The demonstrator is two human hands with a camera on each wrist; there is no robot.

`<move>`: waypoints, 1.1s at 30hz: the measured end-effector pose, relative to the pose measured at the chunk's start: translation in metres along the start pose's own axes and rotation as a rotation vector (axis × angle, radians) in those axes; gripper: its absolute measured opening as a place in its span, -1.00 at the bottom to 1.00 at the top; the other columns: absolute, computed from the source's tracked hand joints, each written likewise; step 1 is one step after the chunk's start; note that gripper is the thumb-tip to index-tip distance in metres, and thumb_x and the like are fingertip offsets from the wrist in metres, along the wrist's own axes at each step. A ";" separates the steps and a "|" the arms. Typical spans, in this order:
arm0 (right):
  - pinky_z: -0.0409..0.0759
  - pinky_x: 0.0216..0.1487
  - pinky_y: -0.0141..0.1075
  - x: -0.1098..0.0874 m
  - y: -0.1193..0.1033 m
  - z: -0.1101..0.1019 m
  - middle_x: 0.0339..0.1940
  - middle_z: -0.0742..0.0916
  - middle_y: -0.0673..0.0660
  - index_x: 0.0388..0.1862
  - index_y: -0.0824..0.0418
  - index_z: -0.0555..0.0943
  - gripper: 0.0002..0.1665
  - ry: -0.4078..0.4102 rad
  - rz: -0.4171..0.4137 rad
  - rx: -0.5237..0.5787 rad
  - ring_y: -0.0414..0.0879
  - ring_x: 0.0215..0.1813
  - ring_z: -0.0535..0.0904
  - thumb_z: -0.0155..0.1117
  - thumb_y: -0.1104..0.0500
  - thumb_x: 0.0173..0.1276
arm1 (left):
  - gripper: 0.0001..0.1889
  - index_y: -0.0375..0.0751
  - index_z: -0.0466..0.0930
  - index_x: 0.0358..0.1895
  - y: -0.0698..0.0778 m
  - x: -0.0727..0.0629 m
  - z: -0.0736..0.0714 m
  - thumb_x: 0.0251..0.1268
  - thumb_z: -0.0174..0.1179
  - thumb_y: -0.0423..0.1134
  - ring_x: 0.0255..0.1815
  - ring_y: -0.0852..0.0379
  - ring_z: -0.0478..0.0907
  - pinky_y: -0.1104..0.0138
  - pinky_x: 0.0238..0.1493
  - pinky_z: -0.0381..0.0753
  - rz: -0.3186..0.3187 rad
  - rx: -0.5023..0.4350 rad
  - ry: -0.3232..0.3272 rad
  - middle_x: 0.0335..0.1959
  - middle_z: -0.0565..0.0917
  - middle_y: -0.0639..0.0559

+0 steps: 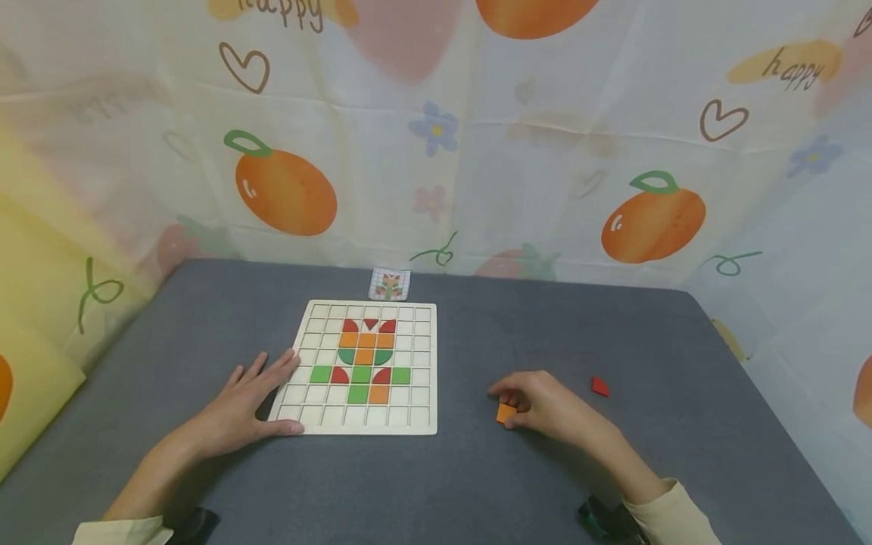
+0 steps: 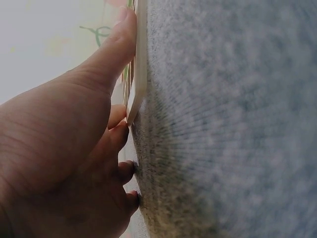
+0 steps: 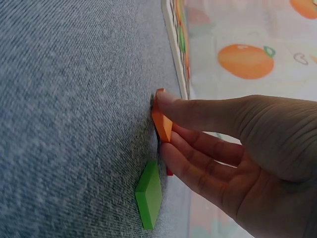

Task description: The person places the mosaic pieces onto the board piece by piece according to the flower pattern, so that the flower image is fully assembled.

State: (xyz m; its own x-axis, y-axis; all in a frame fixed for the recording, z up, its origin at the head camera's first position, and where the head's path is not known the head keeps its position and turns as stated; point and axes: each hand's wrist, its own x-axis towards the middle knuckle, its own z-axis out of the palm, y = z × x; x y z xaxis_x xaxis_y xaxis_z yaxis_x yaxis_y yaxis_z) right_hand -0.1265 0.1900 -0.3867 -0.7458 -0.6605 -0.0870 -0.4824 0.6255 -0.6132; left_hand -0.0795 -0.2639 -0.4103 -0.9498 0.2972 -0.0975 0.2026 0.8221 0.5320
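Observation:
My left hand point(image 1: 235, 412) lies with fingers spread at the left edge of a white gridded puzzle board point(image 1: 415, 409), its thumb over the near corner. Colored tiles on the board form a flower-like figure: red pieces point(image 1: 350, 326) on top, orange squares point(image 1: 365, 341) below them, then green pieces point(image 1: 362, 375). To the right of the board, my right hand point(image 1: 555, 409) pinches an orange square tile point(image 1: 506, 412) between thumb and fingers, close over the table. Beside those fingers, the right wrist view shows a green tile point(image 3: 149, 196), hidden under the hand in the head view.
A red quarter-round tile point(image 1: 599, 387) lies on the grey table point(image 1: 477, 492) to the right of my right hand. Behind the board is a small pattern card point(image 1: 390, 284) with a similar figure. A printed cloth point(image 1: 531, 166) hangs along the table's far edge.

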 end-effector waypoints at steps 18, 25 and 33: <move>0.61 -0.29 -0.39 0.009 -0.003 -0.006 -0.36 0.68 -0.07 0.05 0.30 0.66 -0.62 -0.020 -0.052 0.033 -0.29 -0.30 0.57 0.39 0.38 0.23 | 0.16 -0.22 0.10 0.53 -0.001 0.000 0.002 -0.08 0.35 0.36 0.51 -0.49 -0.22 -0.35 0.36 -0.29 -0.001 0.004 0.008 0.56 0.04 -0.23; 0.61 -0.29 -0.39 0.021 -0.006 -0.003 -0.35 0.68 -0.09 0.10 0.29 0.64 -0.57 0.008 -0.063 0.040 -0.29 -0.30 0.58 0.40 0.37 0.22 | 0.16 -0.21 0.09 0.54 -0.001 0.000 0.001 -0.08 0.34 0.38 0.51 -0.48 -0.23 -0.35 0.36 -0.28 -0.007 0.008 -0.001 0.57 0.04 -0.22; 0.62 -0.25 -0.39 0.036 -0.013 -0.001 -0.32 0.69 -0.06 0.10 0.28 0.64 -0.59 0.033 -0.082 0.052 -0.25 -0.25 0.59 0.39 0.36 0.24 | 0.16 -0.21 0.09 0.54 0.000 0.001 0.001 -0.08 0.35 0.37 0.52 -0.48 -0.24 -0.34 0.36 -0.30 -0.014 0.001 -0.002 0.57 0.04 -0.23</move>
State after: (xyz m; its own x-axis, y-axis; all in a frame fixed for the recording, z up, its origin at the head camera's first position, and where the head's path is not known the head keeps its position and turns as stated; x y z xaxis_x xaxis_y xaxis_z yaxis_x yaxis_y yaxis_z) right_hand -0.1478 0.1582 -0.3808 -0.7198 -0.6941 -0.0092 -0.5186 0.5465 -0.6576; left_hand -0.0798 -0.2635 -0.4113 -0.9522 0.2863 -0.1063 0.1894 0.8267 0.5298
